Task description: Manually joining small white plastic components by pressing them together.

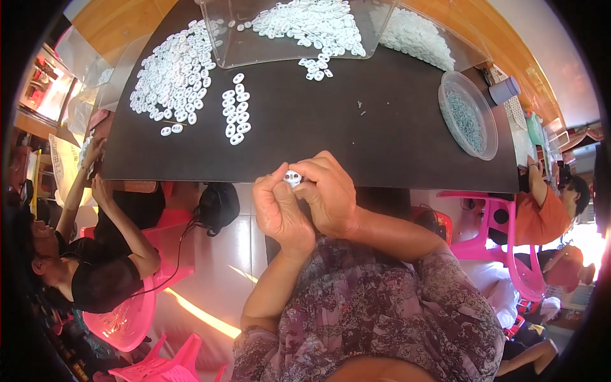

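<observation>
Just over the table's front edge, a small white oval plastic piece [293, 177] with two dark holes is pinched between my hands. My left hand [275, 207] grips its left side with thumb and bent fingers. From the other side, my right hand [330, 196] closes on it with thumb and forefinger. Beyond my hands, similar white pieces [236, 109] lie in two short columns on the dark table [293, 121]. A large loose heap of them [175, 76] spreads at the far left.
A clear plastic tray [219, 54] at the back holds more white pieces, some spilling over its front. Beside it is a pile of whitish parts [417, 38]. A round tub [491, 121] of small bluish metal parts stands right. Other people sit at both sides; pink chairs [487, 223] stand nearby.
</observation>
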Demonstrator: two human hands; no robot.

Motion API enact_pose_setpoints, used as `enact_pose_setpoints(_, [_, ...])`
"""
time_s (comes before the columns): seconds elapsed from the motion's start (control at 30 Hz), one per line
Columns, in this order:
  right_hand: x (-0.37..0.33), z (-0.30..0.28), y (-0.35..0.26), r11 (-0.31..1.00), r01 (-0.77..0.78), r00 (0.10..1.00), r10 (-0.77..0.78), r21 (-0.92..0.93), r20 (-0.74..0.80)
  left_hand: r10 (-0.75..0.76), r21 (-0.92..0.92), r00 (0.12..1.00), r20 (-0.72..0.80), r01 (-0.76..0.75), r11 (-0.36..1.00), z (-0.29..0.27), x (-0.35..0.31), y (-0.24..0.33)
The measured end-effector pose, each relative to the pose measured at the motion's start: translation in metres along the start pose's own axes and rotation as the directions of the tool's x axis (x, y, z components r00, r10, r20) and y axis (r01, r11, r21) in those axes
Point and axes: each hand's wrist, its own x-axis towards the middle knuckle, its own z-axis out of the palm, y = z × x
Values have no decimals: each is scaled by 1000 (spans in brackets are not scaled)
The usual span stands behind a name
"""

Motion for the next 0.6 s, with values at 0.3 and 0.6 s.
enact_pose_setpoints(0.3, [-4, 2, 0, 1000, -3, 1000, 3, -16, -7, 33, 79, 999, -7, -32, 996, -2, -2, -4])
enact_pose_setpoints(0.6, [0, -1, 1, 1000, 16, 1000, -16, -23, -14, 53, 115, 999, 12, -54, 992, -1, 0, -2])
